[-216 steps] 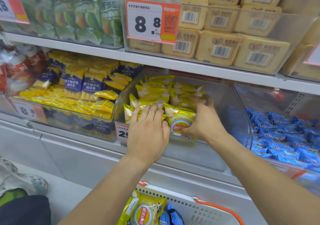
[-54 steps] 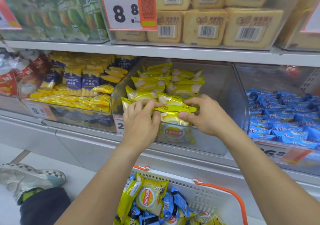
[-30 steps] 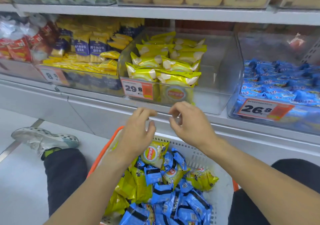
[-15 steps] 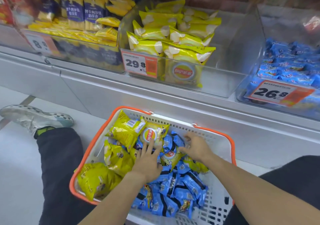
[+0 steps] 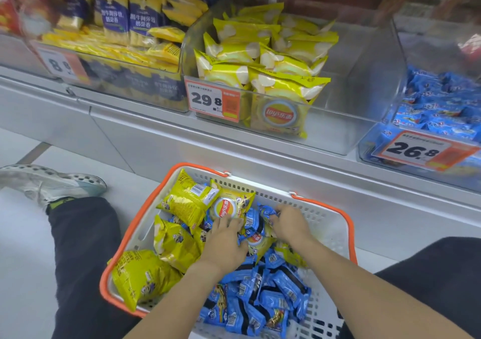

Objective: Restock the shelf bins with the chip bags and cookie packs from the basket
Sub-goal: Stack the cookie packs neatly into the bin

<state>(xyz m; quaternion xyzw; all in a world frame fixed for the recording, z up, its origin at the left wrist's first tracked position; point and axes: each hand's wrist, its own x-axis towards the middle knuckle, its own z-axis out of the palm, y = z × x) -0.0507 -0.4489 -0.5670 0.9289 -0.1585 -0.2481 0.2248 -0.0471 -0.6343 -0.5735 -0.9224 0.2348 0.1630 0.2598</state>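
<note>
Approx. 5 yellow chip bags [image 5: 182,205] in 1 basket [image 5: 335,224], 2 hands, 3 price tags [image 5: 212,100], blue packs [image 5: 273,299] uncountable.

We see our two forearms bare from the elbow down, with no sleeve, watch or band showing on either. Our left hand [image 5: 226,237] and right hand [image 5: 290,224] are bare too: no gloves and no rings that we can make out. Our legs are covered by plain black trousers of soft matte fabric [image 5: 83,250], which show at both lower corners. On the foot at the left edge we wear a pale grey mesh sneaker with a perforated sole and a light blue tint at the toe [image 5: 49,182], and a strip of bright green sock [image 5: 58,203] peeks out at the ankle.
</note>
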